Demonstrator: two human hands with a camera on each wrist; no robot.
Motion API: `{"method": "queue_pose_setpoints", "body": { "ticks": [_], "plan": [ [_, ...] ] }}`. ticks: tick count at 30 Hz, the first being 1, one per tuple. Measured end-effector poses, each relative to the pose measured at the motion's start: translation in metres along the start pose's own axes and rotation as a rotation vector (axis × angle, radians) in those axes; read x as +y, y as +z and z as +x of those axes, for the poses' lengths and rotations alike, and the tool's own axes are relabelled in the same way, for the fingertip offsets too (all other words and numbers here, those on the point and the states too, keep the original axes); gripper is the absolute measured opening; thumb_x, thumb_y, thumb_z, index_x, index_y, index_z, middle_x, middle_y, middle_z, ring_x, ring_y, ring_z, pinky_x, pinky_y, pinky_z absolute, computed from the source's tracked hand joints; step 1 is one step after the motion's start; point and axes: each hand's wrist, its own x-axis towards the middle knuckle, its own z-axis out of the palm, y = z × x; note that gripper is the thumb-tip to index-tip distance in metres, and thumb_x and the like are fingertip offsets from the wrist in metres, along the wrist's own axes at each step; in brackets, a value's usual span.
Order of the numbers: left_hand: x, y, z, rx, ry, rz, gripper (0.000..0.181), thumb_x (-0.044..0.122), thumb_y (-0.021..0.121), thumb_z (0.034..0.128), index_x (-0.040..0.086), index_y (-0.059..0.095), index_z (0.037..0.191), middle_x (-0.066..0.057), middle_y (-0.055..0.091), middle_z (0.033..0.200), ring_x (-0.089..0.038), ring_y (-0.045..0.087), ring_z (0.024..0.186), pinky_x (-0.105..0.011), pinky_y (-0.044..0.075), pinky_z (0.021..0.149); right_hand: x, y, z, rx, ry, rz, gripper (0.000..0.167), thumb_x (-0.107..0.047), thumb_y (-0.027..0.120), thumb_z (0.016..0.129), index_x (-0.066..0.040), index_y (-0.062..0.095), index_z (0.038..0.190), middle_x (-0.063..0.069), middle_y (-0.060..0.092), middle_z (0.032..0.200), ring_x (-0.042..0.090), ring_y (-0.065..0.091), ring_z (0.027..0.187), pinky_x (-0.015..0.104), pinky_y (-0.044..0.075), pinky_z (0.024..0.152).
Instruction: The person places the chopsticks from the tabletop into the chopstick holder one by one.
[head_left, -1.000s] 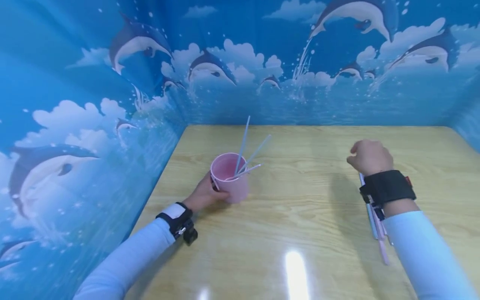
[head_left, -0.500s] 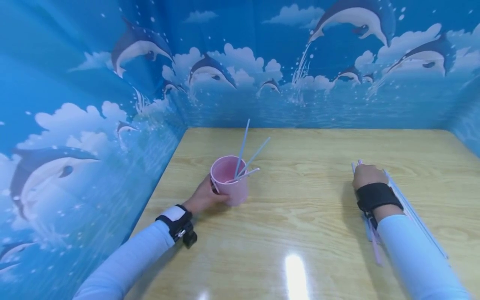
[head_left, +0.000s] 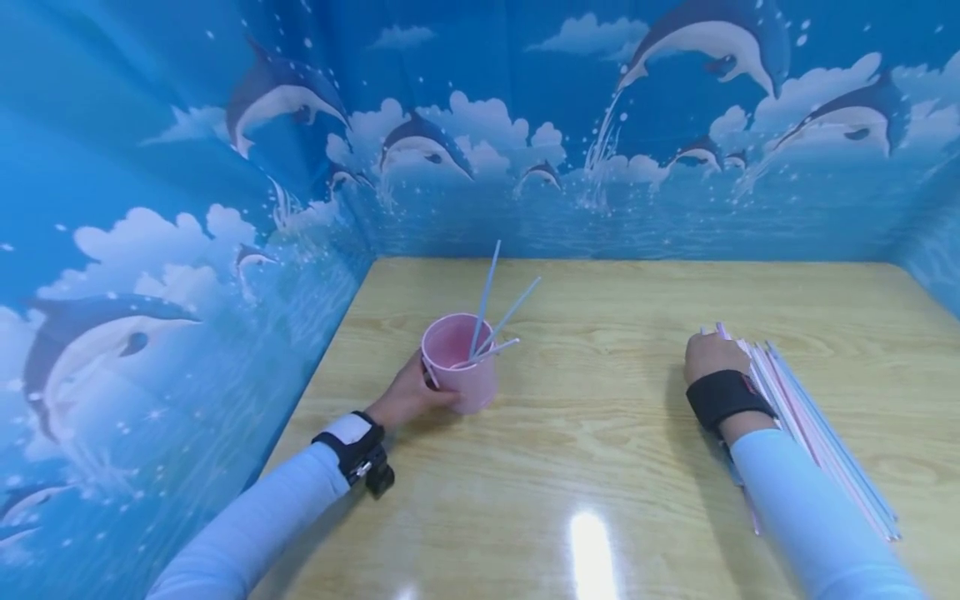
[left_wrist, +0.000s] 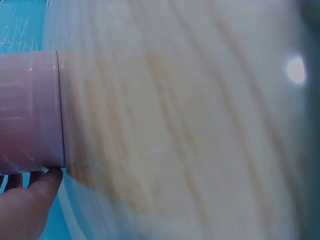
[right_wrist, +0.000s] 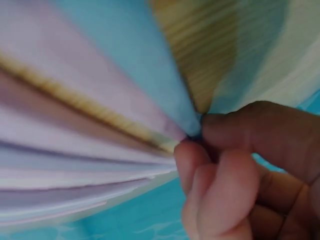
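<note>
A pink cup point(head_left: 468, 387) stands on the table with three thin straws point(head_left: 486, 300) leaning out over its rim. My left hand point(head_left: 411, 392) grips the cup's left side, thumb across the front; the left wrist view has the fingers point(left_wrist: 45, 187) against the pink cup wall point(left_wrist: 30, 110). At the right, my right hand point(head_left: 716, 358) is at the left edge of a bundle of pink, white and blue straws point(head_left: 817, 433). In the right wrist view the thumb and fingers pinch the end of a blue straw point(right_wrist: 135, 45), with a pink straw point(right_wrist: 75, 55) close beside it.
The wooden table point(head_left: 592, 375) has a bright light reflection near its front. A blue curtain with dolphins point(head_left: 465, 192) rises along the table's back and left edges. My right forearm lies partly over the straws.
My right hand has come down onto the straws and shifted left, drawing near their left edge; more of the bundle shows beside it. My left hand and the cup have stayed put.
</note>
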Motion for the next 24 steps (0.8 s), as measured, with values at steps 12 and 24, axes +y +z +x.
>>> {"method": "queue_pose_setpoints", "body": {
  "ticks": [12,24],
  "plan": [
    [-0.001,-0.001,0.001,0.007,0.047,0.003,0.085,0.015,0.074,0.0596,0.022,0.026,0.129,0.0,0.037,0.129,-0.021,0.034,0.12,-0.046,0.025,0.101,-0.007,-0.018,-0.003,-0.119,-0.046,0.079,0.03,-0.001,0.031,0.082,0.007,0.053,0.064,0.022,0.055,0.061,0.031,0.051,0.052,0.041,0.042,0.045],
    [-0.001,0.0,0.001,0.002,0.001,0.01,0.086,0.011,0.072,0.061,0.021,0.023,0.131,-0.001,0.035,0.131,-0.02,0.032,0.121,-0.045,0.025,0.102,-0.024,-0.055,0.008,-0.243,-0.075,0.174,0.017,-0.011,0.056,0.068,-0.002,0.051,0.054,0.007,0.046,0.049,0.021,0.044,0.046,0.027,0.037,0.039]
  ]
}}
